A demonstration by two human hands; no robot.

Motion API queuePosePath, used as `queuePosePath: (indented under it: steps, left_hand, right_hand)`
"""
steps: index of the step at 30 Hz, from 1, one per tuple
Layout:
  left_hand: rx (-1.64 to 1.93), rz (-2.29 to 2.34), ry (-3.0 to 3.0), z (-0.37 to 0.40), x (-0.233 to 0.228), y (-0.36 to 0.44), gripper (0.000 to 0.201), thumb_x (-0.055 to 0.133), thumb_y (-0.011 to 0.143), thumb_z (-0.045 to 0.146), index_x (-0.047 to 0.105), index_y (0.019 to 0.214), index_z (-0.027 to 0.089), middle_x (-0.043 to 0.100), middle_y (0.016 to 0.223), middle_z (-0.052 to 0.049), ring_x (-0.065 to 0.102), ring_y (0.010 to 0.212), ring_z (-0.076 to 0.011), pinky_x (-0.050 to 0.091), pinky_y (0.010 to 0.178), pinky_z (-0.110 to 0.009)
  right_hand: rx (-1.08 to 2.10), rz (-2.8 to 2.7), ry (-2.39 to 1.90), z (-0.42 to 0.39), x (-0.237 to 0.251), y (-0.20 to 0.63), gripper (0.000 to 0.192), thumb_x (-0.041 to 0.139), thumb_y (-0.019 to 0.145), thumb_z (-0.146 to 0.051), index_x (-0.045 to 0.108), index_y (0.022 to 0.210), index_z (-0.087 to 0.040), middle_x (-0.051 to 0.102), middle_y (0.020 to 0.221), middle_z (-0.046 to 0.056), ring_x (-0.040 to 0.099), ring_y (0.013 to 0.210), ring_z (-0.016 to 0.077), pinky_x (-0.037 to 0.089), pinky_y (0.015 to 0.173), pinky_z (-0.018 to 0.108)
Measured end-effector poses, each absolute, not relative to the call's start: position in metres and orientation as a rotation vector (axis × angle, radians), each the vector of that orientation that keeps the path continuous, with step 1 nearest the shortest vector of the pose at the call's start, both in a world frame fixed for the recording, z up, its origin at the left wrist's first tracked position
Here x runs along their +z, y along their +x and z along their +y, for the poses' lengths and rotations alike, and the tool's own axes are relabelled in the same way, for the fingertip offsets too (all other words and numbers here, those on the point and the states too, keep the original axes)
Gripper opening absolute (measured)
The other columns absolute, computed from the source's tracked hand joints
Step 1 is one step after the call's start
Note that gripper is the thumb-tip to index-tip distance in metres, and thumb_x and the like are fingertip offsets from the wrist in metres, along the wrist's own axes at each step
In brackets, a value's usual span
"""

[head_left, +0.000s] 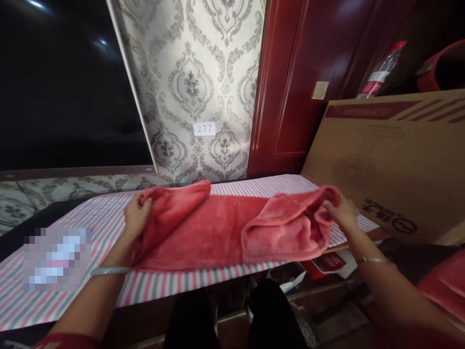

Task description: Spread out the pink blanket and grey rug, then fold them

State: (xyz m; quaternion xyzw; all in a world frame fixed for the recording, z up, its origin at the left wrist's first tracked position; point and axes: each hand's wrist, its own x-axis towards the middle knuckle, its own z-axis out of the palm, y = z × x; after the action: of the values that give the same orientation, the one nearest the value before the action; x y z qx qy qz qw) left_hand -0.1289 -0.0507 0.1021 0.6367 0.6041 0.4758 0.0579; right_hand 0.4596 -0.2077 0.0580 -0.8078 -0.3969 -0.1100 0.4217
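Nearest the camera, the front edge of the striped cloth (pixel 189 281) overhangs the table, with the person's dark-clad legs just below it. On this cloth lies the pink towel (pixel 218 230), stretched lengthwise, both ends lifted and turned inward.

The left hand (pixel 136 215) is closed on the left end, fingers curled into the fabric. The right hand (pixel 339 208) pinches the right end, already folded over toward the middle.

Judgement: for a clean fold, both ends should meet at the middle with their edges level; the right flap looks bunched and would want flattening before pressing down.

Room: the towel's near edge sits close to the table's front, so little margin there. Leftward the cloth is open, save a blurred patch. Rightward, a cardboard box (pixel 392 160) stands just beside the right hand, limiting outward sweep. Beyond, patterned wallpaper (pixel 196 77) and a red door (pixel 301 82) close the far side.
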Motion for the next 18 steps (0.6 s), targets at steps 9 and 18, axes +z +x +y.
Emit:
queuePosePath:
  steps: [9,18]
  left_hand:
    - [0.58,2.036,2.471,-0.064,0.073,-0.126,0.04,0.041,0.09,0.029,0.066,0.118,0.016,0.058,0.124,-0.014,0.065,0.096,-0.0258,0.048,0.079,-0.033]
    - [0.397,2.081,2.345,-0.067,0.098,-0.143,0.021,0.049,0.084,0.025,0.067,0.078,0.017,0.066,0.092,-0.013,0.065,0.09,-0.0279,0.047,0.077,-0.034]
  right_hand:
    - [0.147,-2.079,-1.597,-0.246,0.012,0.26,0.062,0.054,0.093,-0.033,0.038,0.153,-0.03,0.06,0.119,0.011,0.06,0.105,0.0261,0.051,0.09,0.04]
    - [0.35,-1.936,-1.513,-0.208,0.034,0.261,0.017,0.049,0.09,-0.023,0.061,0.079,-0.018,0.063,0.079,0.005,0.06,0.074,0.0198,0.047,0.072,0.032]
